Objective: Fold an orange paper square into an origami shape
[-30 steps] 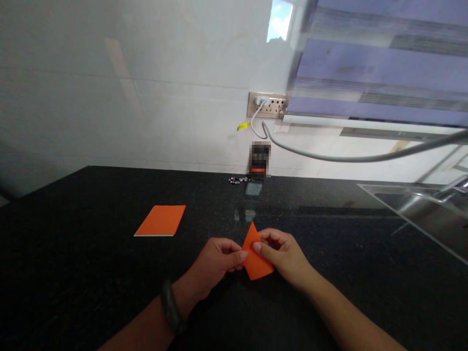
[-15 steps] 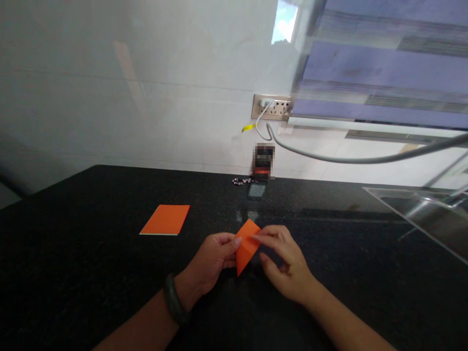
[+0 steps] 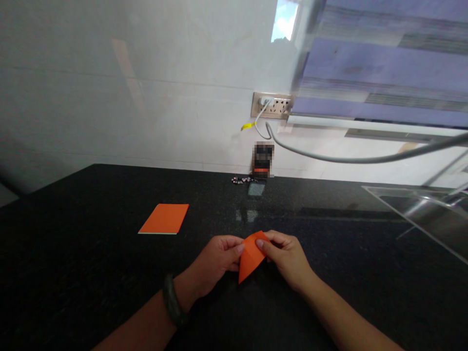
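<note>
Head view: two bare hands at work low over a black speckled countertop point(image 3: 109, 278); places below taken from the orange paper stack point(image 3: 164, 219).
Bracelet: dark green bangle point(image 3: 173, 301) on the left wrist, nearer than the stack.
Left hand: left hand point(image 3: 217, 261), right of the stack and nearer; thumb on top, fingers behind, pinching the left edge of the folded orange paper point(image 3: 250, 265).
Right hand: right hand point(image 3: 288, 256), farther right of the stack; thumb pressed on the paper's upper right, fingers behind it, pinching.
Folded paper: between the hands, right of the stack and a little nearer; one sharp tip points down toward the wearer.
Folding state: folds made, judging by the narrow pointed outline and a faint line across the face; probably part-worked. Folds left: cannot tell. Top sheet of the stack lies flat, no crease seen.
Sink: steel rim point(image 3: 405, 219), well right of the stack.
Bead-like strand: pale and dark point(image 3: 239, 181), beyond the stack and right, beside a pixelated dark box point(image 3: 263, 158).
Cable: grey cable point(image 3: 351, 160) beyond the stack, far right.
Wall: socket plate point(image 3: 270, 115) with white plug point(image 3: 266, 101), behind and right of the stack; violet striped blind or curtain point(image 3: 358, 73) farther right.
</note>
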### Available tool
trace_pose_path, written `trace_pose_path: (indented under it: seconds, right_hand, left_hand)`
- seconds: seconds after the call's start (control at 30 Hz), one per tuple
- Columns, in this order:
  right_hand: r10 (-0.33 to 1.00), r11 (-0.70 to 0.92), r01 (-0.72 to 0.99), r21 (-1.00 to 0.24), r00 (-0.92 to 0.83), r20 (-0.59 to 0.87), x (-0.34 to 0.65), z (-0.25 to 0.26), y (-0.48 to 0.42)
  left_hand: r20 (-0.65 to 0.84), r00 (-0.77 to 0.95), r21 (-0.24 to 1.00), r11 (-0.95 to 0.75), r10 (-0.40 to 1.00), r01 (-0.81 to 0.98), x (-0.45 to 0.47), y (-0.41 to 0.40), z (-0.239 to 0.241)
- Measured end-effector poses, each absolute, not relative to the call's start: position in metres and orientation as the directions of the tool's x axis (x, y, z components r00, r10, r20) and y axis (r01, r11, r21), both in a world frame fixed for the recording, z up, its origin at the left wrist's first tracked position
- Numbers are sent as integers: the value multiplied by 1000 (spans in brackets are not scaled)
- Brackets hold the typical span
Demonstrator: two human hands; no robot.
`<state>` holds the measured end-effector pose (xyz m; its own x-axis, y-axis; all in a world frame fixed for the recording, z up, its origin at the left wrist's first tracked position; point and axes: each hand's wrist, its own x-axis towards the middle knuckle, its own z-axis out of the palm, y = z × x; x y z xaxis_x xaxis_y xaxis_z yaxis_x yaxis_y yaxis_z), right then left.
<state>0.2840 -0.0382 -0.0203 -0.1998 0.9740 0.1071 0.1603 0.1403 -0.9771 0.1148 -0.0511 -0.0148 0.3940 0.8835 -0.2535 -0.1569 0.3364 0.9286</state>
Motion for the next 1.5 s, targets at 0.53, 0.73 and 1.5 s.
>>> trace_pose_path:
  seconds: [0.53,0.73,1.5]
  right_hand:
    - [516,852,349,-390,-685,515,309,-19,-30]
    - [489,866,354,-354,-748,450,311,-14,-30]
    - [502,855,396,-335,-794,342,305,-8,-37]
  left_hand:
    - [-288,397,901,387,871,-197,108,-48,-11]
    - [-302,404,888,409,864,-210,106,-47,-12]
    - [-301,235,930,339,924,-145,114,-46,-23]
